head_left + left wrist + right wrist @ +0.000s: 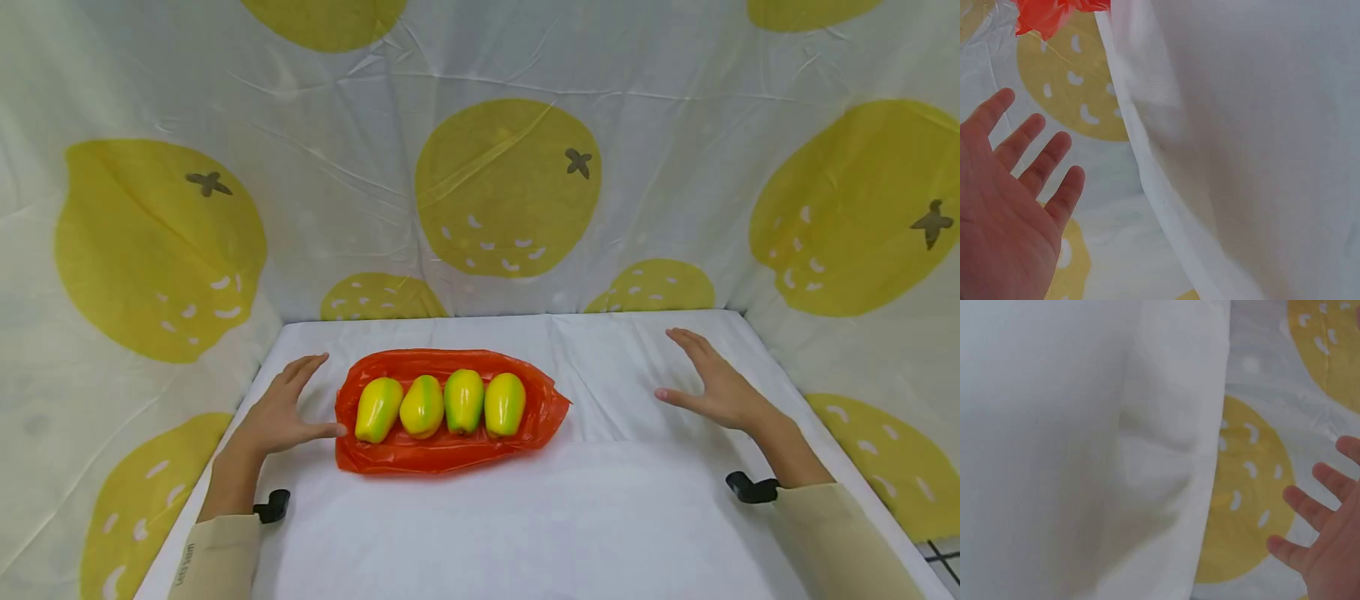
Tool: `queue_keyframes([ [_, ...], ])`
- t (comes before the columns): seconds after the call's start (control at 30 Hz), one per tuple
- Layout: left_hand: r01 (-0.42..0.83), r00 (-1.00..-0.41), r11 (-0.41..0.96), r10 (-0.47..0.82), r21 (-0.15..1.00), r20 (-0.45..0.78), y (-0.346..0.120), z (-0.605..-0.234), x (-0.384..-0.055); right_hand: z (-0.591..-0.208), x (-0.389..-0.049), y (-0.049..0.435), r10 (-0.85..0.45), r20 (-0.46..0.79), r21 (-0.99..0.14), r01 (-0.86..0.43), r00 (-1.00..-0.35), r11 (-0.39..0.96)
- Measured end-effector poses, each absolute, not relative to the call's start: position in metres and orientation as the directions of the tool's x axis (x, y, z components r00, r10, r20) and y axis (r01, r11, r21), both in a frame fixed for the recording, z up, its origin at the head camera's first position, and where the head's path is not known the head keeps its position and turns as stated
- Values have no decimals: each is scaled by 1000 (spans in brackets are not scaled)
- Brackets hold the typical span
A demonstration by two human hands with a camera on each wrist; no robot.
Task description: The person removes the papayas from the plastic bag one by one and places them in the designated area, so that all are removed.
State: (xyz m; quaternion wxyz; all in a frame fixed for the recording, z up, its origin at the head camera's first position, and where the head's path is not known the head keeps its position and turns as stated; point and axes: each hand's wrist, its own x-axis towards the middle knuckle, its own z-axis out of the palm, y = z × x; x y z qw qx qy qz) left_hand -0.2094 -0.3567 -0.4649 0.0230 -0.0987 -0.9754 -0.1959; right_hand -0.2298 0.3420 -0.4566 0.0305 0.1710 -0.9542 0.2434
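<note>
A red plastic bag point(450, 460) lies spread on the white-covered table, left of the middle in the head view. Several glossy yellow-green fruits point(464, 402), shaped like small mangoes, stand in a row on it. My left hand point(273, 415) is just left of the bag, fingers extended and thumb tip overlapping the bag's edge in this view. Off to the right, my right hand point(716, 392) is held over the cloth with its fingers spread, well apart from the bag. Neither palm holds anything. The left wrist view catches a corner of the red bag point(1054, 15) above the fingers.
White cloth point(480, 533) covers the table. A curtain point(675, 192) printed with large yellow lemons hangs behind and along both sides. Each wrist wears a small black device, one on the left point(273, 505) and one on the right point(750, 487).
</note>
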Motion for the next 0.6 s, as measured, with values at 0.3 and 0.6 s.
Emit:
queue_keyframes([
  [0.3, 191, -981, 891, 182, 412, 62, -346, -470, -213, -461, -231, 326, -280, 144, -491, -314, -949, 813],
  [0.6, 210, -977, 868, 199, 451, 73, -337, -478, -216, -462, -236, 302, -293, 152, -528, -328, -944, 783],
])
